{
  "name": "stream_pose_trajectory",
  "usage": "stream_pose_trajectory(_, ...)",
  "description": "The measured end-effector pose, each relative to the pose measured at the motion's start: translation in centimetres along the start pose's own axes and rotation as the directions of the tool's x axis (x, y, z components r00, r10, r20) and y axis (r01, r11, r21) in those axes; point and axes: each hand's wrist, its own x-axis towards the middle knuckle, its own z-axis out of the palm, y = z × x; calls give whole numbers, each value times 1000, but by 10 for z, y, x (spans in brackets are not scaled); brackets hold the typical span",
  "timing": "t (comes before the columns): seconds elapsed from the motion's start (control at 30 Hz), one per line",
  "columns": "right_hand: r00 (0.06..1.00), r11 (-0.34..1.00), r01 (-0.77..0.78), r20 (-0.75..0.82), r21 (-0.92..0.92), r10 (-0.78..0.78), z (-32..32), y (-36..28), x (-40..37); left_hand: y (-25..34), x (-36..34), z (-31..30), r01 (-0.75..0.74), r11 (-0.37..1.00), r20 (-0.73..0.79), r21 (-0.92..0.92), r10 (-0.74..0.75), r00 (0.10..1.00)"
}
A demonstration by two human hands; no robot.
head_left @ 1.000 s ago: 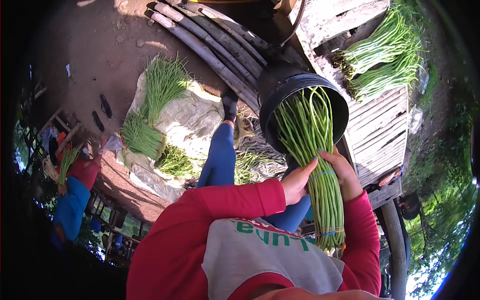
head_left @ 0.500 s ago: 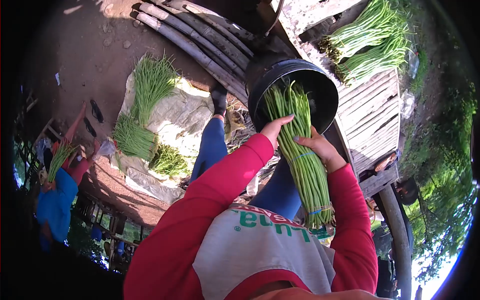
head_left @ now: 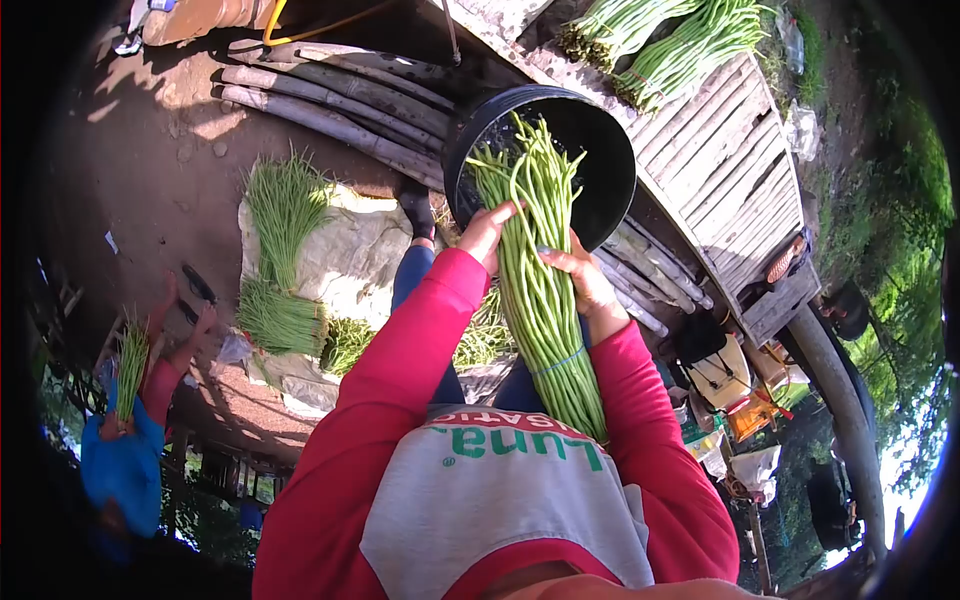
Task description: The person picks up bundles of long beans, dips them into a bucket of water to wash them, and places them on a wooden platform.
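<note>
A thick bundle of long green beans (head_left: pixel 540 290) lies between my two hands, with a blue band round its lower part. My left hand (head_left: pixel 487 236) presses against the left side of the bundle, near its upper end. On the right side, my right hand (head_left: pixel 588 283) is wrapped round it, thumb across the beans. The upper bean tips are over the mouth of a black bucket (head_left: pixel 608 160), and the lower end rests near my shirt. The undersides of both hands are hidden by the beans.
Bean bundles (head_left: pixel 690 50) lie on a slatted wooden table (head_left: pixel 735 170) at the right. More beans (head_left: pixel 285 225) are on a pale sheet (head_left: pixel 365 250) on the ground. Bamboo poles (head_left: pixel 330 110) lie behind the bucket. At the far left, a person in blue (head_left: pixel 120 470) holds a bundle.
The bundle has moved toward my body, its upper tips now higher out of the bucket and more visible. Both hands moved with it, still holding on. The view has shifted.
</note>
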Motion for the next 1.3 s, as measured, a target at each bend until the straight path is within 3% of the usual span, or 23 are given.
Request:
stream_pose_trajectory(0.07,994,994,108,-20,16,-107,-10,-2,33,-1,1,4,-36,998,5,44,36,999)
stream_pose_trajectory(0.17,989,995,68,-133,67,-59,-18,-2,60,-1,-6,17,-156,975,2,159,158,987)
stream_pose_trajectory(0.23,961,985,155,-242,77,-132,-13,11,61,6,0,21,-232,893,-171,385,316,933)
stream_pose_trajectory(0.3,938,969,218,-301,121,-173,-20,36,65,20,-1,26,-87,841,-229,534,243,943)
stream_pose_trajectory(0.37,904,958,258,-383,128,-193,-25,45,62,30,7,25,-62,778,-201,625,237,951)
stream_pose_trajectory(0.43,926,952,248,-332,177,-180,-26,42,55,36,37,14,-319,812,-50,488,391,919)
stream_pose_trajectory(0.47,922,946,275,-326,172,-209,-23,44,54,44,48,10,-370,800,16,472,412,911)
stream_pose_trajectory(0.5,917,939,301,-319,165,-238,-19,43,52,47,71,4,-290,762,-80,580,407,910)
stream_pose_trajectory(0.57,907,930,304,-361,206,-216,-17,32,43,53,83,15,-30,559,-223,829,378,899)
stream_pose_trajectory(0.63,893,892,353,-387,281,-231,-32,45,52,61,128,-23,46,579,-337,814,407,849)
stream_pose_trajectory(0.77,907,899,340,-350,275,-235,-45,40,41,75,71,41,268,885,-672,382,66,738)
stream_pose_trajectory(0.8,872,900,371,-418,229,-253,-33,27,28,70,75,11,-49,932,-255,358,148,956)
stream_pose_trajectory(0.83,913,864,322,-370,388,-174,-33,24,23,67,61,22,-84,905,-300,416,224,927)
stream_pose_trajectory(0.9,908,841,302,-403,449,-111,-56,49,44,38,10,52,-237,799,-242,553,426,872)
stream_pose_trajectory(1.0,956,813,244,-270,529,-112,-46,34,33,7,-25,6,-212,883,-102,418,278,955)
stream_pose_trajectory(1.07,975,804,201,-197,560,-106,-45,35,34,-22,-58,26,-178,841,-114,511,272,956)
stream_pose_trajectory(1.1,980,808,183,-168,560,-106,-41,34,33,-32,-70,52,-157,752,-129,640,306,943)
stream_pose_trajectory(1.13,973,854,228,-139,468,-183,-38,32,30,-34,-60,52,-274,711,-62,648,407,911)
stream_pose_trajectory(1.17,969,860,244,-87,449,-230,-41,40,35,-33,-51,53,-262,738,-68,622,384,921)
stream_pose_trajectory(1.23,957,862,288,-150,418,-248,-35,38,36,-30,-37,48,-312,676,51,668,376,925)
stream_pose_trajectory(1.27,956,860,285,-195,424,-221,-37,38,36,-33,-29,45,-347,676,42,650,424,905)
stream_pose_trajectory(1.3,953,859,277,-239,431,-188,-41,39,37,-26,-39,66,-221,745,-175,629,412,894)
